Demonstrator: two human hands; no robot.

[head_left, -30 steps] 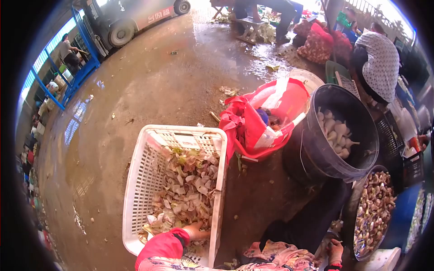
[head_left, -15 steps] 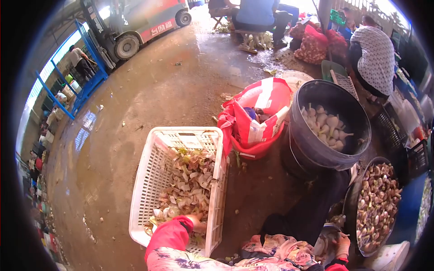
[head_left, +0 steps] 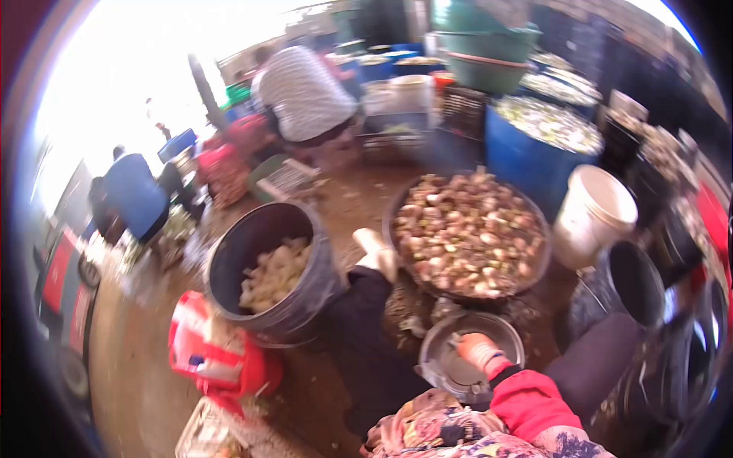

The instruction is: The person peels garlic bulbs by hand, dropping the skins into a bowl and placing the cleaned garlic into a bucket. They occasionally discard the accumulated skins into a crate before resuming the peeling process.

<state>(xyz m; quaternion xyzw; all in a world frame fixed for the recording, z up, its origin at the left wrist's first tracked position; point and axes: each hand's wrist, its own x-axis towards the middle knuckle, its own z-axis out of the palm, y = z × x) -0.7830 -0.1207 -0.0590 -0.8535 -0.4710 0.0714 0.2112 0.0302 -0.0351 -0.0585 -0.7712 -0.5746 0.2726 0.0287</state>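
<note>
My right hand [head_left: 478, 351], in a red sleeve, is over a round metal basin [head_left: 513, 336] between my legs. Its fingers are closed; a small dark shape shows at the fingertips, too blurred to name. Just beyond the basin stands a wide tub [head_left: 391, 229] heaped with unpeeled garlic bulbs [head_left: 469, 237]. To the left, a tilted dark bucket [head_left: 324, 271] contains pale, cleaned garlic bulbs [head_left: 276, 275]. My left hand is out of view. Only part of the white plastic crate [head_left: 200, 431] shows at the lower left.
A red bucket with a red-and-white sack [head_left: 202, 343] stands left of the dark bucket. White bucket [head_left: 595, 206], blue barrel [head_left: 527, 164] and black buckets [head_left: 637, 282] line the right. Two people [head_left: 305, 95] sit or bend farther back.
The view has swung right, bringing the garlic tub and basin to the middle. The crate has slid to the lower left edge, and my left hand has left the view.
</note>
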